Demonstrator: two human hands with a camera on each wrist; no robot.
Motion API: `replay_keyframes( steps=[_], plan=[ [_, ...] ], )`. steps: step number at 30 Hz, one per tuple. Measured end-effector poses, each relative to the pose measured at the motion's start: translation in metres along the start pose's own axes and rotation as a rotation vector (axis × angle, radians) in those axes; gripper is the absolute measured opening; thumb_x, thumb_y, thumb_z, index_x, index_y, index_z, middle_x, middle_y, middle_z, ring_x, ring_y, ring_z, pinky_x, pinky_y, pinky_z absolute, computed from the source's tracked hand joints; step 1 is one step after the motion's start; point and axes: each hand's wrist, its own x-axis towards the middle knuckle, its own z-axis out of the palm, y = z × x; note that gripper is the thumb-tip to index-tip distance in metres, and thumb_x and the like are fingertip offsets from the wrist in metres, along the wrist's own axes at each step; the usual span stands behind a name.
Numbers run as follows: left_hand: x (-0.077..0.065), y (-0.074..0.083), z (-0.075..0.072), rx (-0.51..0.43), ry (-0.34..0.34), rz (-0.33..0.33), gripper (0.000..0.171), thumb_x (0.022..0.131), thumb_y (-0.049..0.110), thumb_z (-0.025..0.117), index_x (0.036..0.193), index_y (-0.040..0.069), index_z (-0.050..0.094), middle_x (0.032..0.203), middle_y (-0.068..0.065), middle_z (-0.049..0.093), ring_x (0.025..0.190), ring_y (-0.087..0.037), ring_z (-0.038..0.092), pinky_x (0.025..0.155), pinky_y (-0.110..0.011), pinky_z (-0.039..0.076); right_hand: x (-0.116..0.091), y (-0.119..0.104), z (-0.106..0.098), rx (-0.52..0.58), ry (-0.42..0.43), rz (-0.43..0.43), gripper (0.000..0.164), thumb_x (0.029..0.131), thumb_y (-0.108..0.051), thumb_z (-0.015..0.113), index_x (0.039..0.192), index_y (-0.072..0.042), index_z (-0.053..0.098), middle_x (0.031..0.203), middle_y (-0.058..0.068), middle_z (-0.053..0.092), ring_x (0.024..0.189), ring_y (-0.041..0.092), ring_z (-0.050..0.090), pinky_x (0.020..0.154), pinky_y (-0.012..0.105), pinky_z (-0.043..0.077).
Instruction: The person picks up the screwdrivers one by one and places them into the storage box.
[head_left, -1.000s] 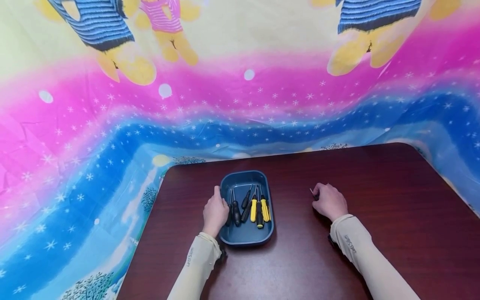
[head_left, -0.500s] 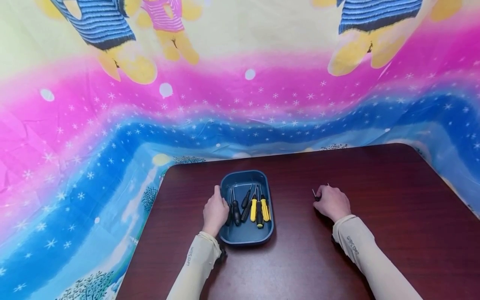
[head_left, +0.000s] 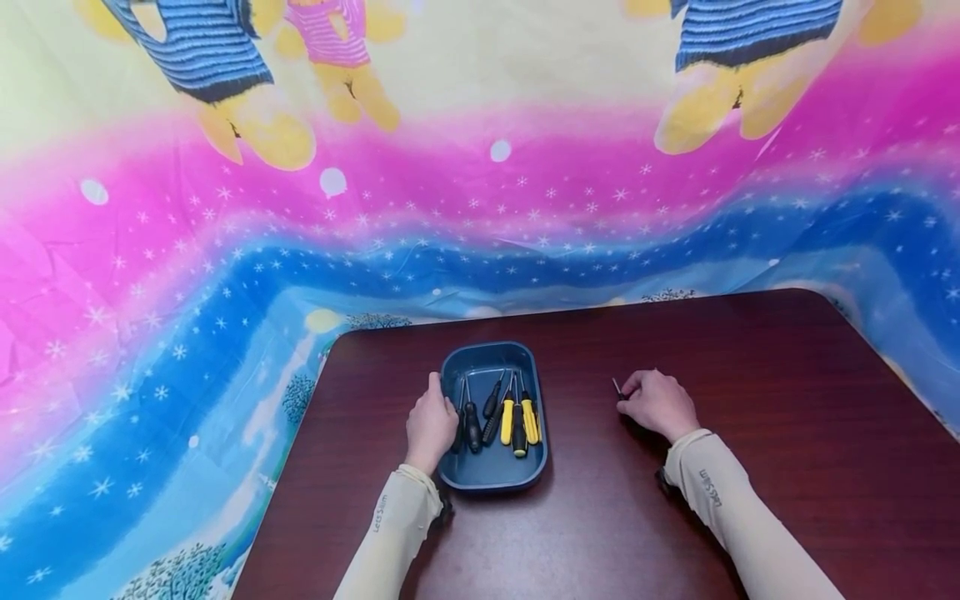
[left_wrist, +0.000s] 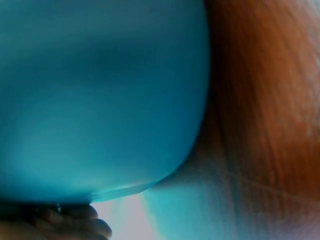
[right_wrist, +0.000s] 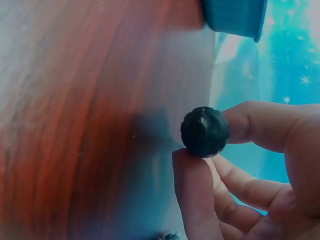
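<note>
A dark blue tray point(head_left: 495, 475) stands on the table, holding several screwdrivers, some with black handles point(head_left: 472, 427) and some yellow and black point(head_left: 507, 421). My left hand point(head_left: 431, 427) grips the tray's left rim; in the left wrist view its curled fingers point(left_wrist: 95, 227) show at the tray's lower edge. Right of the tray, my right hand point(head_left: 662, 404) pinches a small screwdriver between thumb and finger. The right wrist view shows its black ribbed handle point(right_wrist: 204, 132) end-on. Only a short bit of metal shaft point(head_left: 617, 386) shows past the fingers from above.
The dark red-brown wooden table point(head_left: 585, 533) has rounded far corners. A printed cloth point(head_left: 465, 200) in pink, blue and cream hangs behind it and along its sides.
My right hand has turned slightly, so the screwdriver's shaft now points out farther left from the fingertips. The left hand and the tray have stayed in place.
</note>
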Motion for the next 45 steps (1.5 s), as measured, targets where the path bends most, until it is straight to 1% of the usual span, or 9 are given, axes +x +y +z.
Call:
replay_keyframes(
  steps=[4,8,13,17,19,24,32,40,45],
  plan=[
    [-0.001,-0.001,0.001,-0.005,-0.007,-0.008,0.051,0.105,0.012,0.057,0.153,0.005,0.042,0.107,-0.016,0.073,0.066,-0.023,0.063,0.061,-0.041,0.055,-0.001,-0.007,-0.002,0.069,-0.011,0.002,0.023,0.09,-0.021,0.076,0.107,-0.005,0.073,0.092,0.01,0.074,0.083,0.025,0.067,0.078,0.047,0.052],
    [0.0,-0.002,0.001,-0.007,-0.006,-0.006,0.05,0.105,0.012,0.057,0.152,0.006,0.042,0.11,-0.017,0.073,0.069,-0.024,0.064,0.062,-0.043,0.056,-0.002,-0.015,-0.004,0.155,-0.014,0.001,0.024,0.09,-0.018,0.077,0.109,-0.004,0.072,0.093,0.011,0.074,0.076,0.021,0.065,0.072,0.039,0.052],
    [-0.001,-0.002,0.001,-0.009,-0.006,-0.004,0.048,0.105,0.012,0.057,0.151,0.006,0.043,0.111,-0.017,0.073,0.07,-0.025,0.065,0.063,-0.043,0.056,-0.002,-0.023,-0.006,0.361,-0.032,0.017,0.025,0.09,-0.012,0.076,0.112,0.0,0.07,0.093,0.011,0.075,0.066,0.015,0.067,0.062,0.033,0.057],
    [-0.001,-0.002,0.001,-0.011,-0.007,-0.005,0.05,0.105,0.012,0.057,0.152,0.005,0.042,0.113,-0.018,0.073,0.07,-0.025,0.065,0.063,-0.044,0.056,-0.001,-0.028,-0.005,0.528,-0.063,0.02,0.028,0.09,-0.007,0.074,0.115,0.004,0.068,0.093,0.012,0.075,0.07,0.015,0.069,0.063,0.036,0.062],
    [-0.001,-0.002,0.001,-0.006,-0.006,-0.004,0.05,0.105,0.012,0.057,0.152,0.006,0.042,0.114,-0.018,0.073,0.071,-0.025,0.065,0.064,-0.044,0.056,0.0,-0.03,-0.005,0.575,-0.078,0.016,0.028,0.091,-0.006,0.073,0.116,0.005,0.066,0.094,0.013,0.074,0.071,0.017,0.068,0.064,0.037,0.062],
    [0.0,-0.002,0.001,0.001,-0.004,-0.002,0.049,0.105,0.012,0.057,0.151,0.007,0.043,0.111,-0.017,0.073,0.069,-0.025,0.065,0.062,-0.043,0.055,0.003,-0.037,-0.006,0.639,-0.104,0.008,0.029,0.094,-0.008,0.072,0.119,0.005,0.065,0.096,0.014,0.073,0.072,0.019,0.065,0.065,0.036,0.062],
    [0.0,-0.001,0.0,-0.01,-0.007,-0.003,0.048,0.105,0.012,0.057,0.15,0.007,0.043,0.106,-0.016,0.073,0.065,-0.023,0.062,0.059,-0.04,0.053,0.004,-0.051,-0.006,0.728,-0.121,0.002,0.033,0.096,-0.01,0.071,0.123,0.006,0.063,0.104,0.018,0.075,0.074,0.018,0.068,0.067,0.037,0.063],
    [0.0,-0.001,-0.001,-0.013,-0.009,0.002,0.047,0.105,0.013,0.056,0.15,0.007,0.043,0.105,-0.016,0.073,0.066,-0.023,0.063,0.059,-0.041,0.053,0.007,-0.066,-0.004,0.81,-0.159,-0.015,0.034,0.099,-0.011,0.068,0.126,0.007,0.06,0.099,0.005,0.076,0.077,0.018,0.07,0.072,0.038,0.064],
    [0.0,-0.001,0.0,-0.021,-0.014,-0.003,0.048,0.105,0.013,0.056,0.15,0.007,0.043,0.102,-0.015,0.072,0.063,-0.022,0.06,0.057,-0.039,0.052,0.01,-0.076,-0.001,0.845,-0.168,-0.02,0.034,0.098,-0.008,0.068,0.126,0.008,0.06,0.096,0.003,0.075,0.076,0.017,0.071,0.072,0.038,0.064]
  ],
)
